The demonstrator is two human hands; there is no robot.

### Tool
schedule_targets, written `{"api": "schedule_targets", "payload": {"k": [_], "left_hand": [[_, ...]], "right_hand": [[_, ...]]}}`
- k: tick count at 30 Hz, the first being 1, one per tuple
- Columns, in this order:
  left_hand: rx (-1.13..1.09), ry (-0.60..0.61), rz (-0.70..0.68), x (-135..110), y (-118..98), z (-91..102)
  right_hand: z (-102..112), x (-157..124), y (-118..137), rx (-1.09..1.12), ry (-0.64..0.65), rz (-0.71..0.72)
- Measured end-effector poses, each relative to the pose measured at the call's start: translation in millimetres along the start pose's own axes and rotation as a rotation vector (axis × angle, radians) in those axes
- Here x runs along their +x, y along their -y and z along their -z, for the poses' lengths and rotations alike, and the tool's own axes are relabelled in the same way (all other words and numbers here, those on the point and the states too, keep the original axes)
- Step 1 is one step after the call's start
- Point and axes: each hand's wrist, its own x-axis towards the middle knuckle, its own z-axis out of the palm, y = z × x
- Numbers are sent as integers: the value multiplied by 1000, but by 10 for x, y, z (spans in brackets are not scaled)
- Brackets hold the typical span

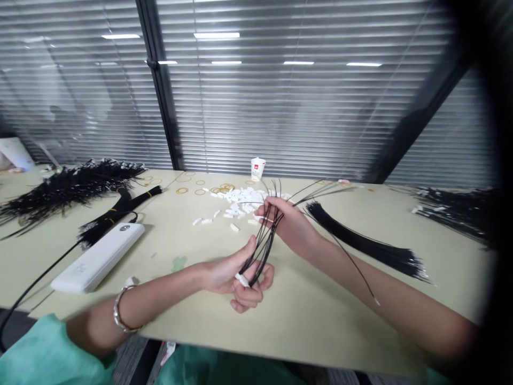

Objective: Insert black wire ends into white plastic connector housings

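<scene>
My left hand (236, 278) is closed around the lower end of a small bunch of thin black wires (264, 240), with a white connector (241, 279) at its fingertips. My right hand (286, 219) pinches the same wires higher up, fingers closed on them; the loose wire tips fan out above it. Both hands hover just above the pale table (304, 310). Behind them lies a scatter of small white connectors (240, 203).
A white power bank (100, 256) with a black cable lies at the left. Black wire bundles sit at the far left (68, 187), centre right (360, 240) and far right (457, 211). Rubber bands (200, 190) and a small paper cup (257, 168) are near the window blinds.
</scene>
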Motion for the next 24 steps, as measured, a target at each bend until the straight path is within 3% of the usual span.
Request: {"api": "schedule_targets", "payload": {"k": [4, 12, 16, 21, 24], "left_hand": [[10, 13, -37, -13, -5, -34], [223, 7, -12, 13, 7, -147], [251, -94, -89, 41, 36, -129], [103, -376, -359, 78, 39, -66], [48, -467, -462, 55, 4, -55]], "right_hand": [[101, 40, 119, 43, 8, -52], [238, 219, 313, 136, -116, 72], [465, 421, 416, 179, -222, 126], [863, 643, 405, 49, -338, 149], [1165, 724, 357, -41, -454, 193]]}}
